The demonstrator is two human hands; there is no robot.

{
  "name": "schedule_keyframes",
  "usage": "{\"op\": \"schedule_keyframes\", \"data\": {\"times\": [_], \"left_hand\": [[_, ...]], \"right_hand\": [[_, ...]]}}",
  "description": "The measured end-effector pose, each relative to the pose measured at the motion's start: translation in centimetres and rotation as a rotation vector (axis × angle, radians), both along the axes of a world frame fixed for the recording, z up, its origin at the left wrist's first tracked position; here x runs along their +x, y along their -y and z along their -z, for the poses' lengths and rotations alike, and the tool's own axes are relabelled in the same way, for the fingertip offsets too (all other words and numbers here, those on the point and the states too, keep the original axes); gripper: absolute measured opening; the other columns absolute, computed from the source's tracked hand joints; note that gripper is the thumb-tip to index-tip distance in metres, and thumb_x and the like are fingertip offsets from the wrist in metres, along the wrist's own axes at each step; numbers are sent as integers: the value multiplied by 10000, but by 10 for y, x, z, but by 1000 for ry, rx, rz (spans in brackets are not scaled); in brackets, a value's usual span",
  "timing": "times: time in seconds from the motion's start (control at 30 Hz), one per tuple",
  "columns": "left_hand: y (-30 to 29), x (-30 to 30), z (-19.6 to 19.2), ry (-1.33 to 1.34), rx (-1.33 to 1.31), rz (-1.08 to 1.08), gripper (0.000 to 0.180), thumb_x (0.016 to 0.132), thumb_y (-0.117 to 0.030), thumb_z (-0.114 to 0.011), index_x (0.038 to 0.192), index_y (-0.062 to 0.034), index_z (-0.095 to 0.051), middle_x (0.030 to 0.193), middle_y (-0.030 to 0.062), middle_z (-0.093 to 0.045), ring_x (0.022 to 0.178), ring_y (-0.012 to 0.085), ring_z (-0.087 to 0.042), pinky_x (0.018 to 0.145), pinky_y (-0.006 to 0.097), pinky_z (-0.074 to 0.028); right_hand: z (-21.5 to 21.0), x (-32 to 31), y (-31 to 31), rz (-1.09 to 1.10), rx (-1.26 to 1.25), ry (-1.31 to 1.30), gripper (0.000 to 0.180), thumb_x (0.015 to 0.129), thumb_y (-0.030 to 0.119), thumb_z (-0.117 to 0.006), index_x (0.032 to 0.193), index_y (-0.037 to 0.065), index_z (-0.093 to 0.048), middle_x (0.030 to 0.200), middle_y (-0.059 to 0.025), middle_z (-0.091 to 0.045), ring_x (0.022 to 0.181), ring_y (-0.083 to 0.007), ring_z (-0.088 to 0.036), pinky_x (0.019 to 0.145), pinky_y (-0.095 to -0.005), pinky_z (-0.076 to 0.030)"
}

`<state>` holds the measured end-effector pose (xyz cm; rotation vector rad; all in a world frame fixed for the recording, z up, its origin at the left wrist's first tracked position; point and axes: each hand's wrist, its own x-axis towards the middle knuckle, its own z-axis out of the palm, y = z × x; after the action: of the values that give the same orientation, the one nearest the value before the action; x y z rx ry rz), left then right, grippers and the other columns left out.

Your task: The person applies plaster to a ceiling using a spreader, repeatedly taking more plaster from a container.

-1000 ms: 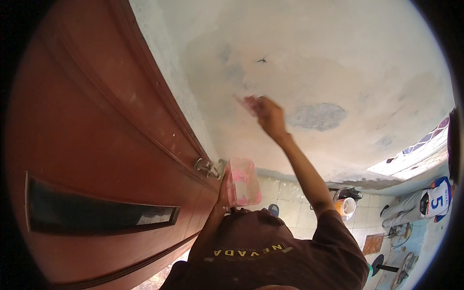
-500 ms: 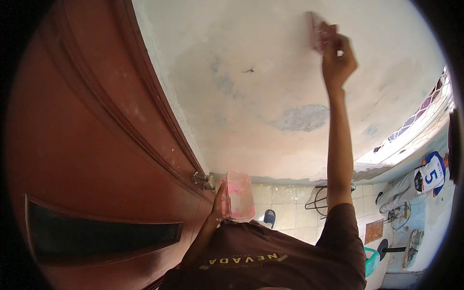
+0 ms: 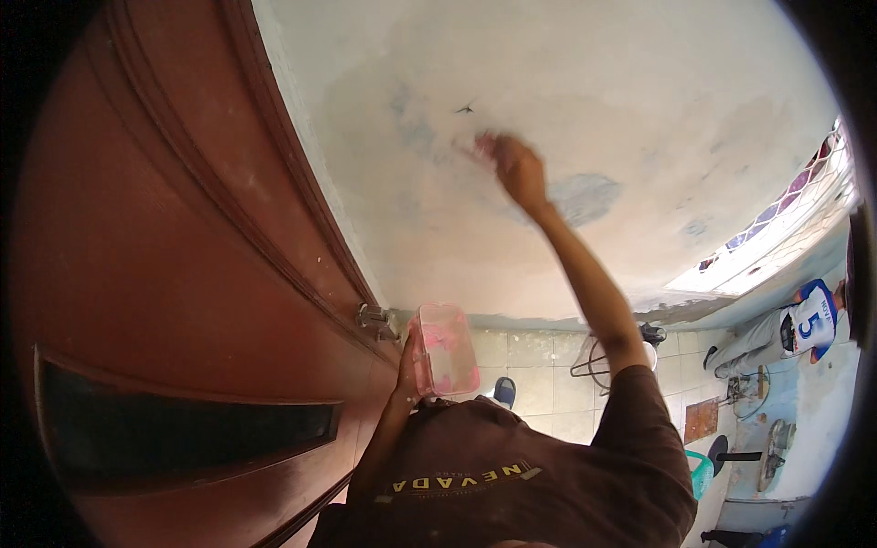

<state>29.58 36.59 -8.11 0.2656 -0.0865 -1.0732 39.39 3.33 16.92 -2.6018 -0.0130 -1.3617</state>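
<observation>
My right hand (image 3: 523, 175) is raised in front of the pale, patchy wall (image 3: 676, 100), closed on a reddish-pink putty scraper (image 3: 484, 146). Motion smears the scraper, and its blade edge is close to or on the wall, just below a small dark crack (image 3: 465, 109). Bluish-grey patches (image 3: 586, 198) show on the wall near my wrist. Low down beside the door, my left hand (image 3: 408, 370) grips the side of an open pink plastic tub (image 3: 422, 352). Pink smears and pale material show inside it; most of those fingers are hidden by the tub.
A reddish-brown door (image 3: 183, 274) with a metal handle (image 3: 376, 320) fills the left side. To the right are a latticed window (image 3: 795, 215) and a person (image 3: 808, 324) in a white-and-blue shirt. A metal-framed stool (image 3: 589, 367) and a dark sandal (image 3: 504, 392) are below on the tiled floor (image 3: 534, 365).
My right hand has swept the scraper down and to the left across the wall, from the upper right to below the crack. My left hand still holds the tub, in nearly the same place.
</observation>
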Motion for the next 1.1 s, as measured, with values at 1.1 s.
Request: {"op": "schedule_keyframes", "data": {"times": [1.1], "left_hand": [[-25, -7, -33, -59, 1, -68, 668, 1019, -609, -509, 1473, -119, -483, 1384, 106, -591, 1239, 280, -597, 1036, 504, -520]], "right_hand": [[-157, -54, -25, -46, 235, 453, 170, 968, 169, -664, 1036, 16, -696, 915, -120, -769, 789, -293, -751, 714, -370, -581]]}}
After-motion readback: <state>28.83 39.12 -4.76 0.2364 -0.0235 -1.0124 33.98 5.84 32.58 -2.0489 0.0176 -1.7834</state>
